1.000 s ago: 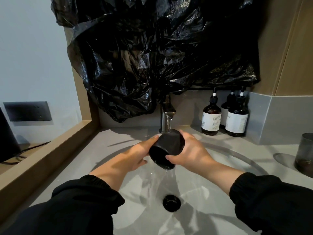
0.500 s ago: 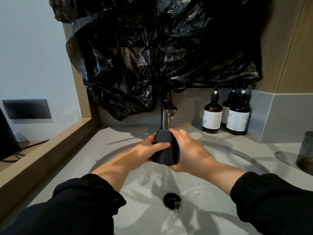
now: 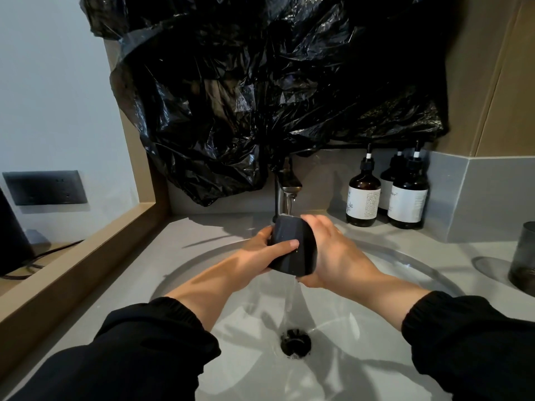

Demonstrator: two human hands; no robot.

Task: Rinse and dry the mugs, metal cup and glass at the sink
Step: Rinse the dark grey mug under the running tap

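A black mug is held over the sink basin, right under the metal faucet. Water runs from the faucet and streams off the mug toward the drain. My left hand grips the mug's left side, thumb lying across its front. My right hand wraps the mug's right side and back. A dark smoked glass stands on the counter at the far right edge.
Crumpled black plastic covers the wall above the faucet. Three dark pump bottles stand at the back right of the counter. A wooden ledge borders the left, with a dark wall socket beyond it.
The mug went from tilted mouth-down toward me to more upright under the spout. Both hands turned it and shifted their grip, the left thumb now across its front.
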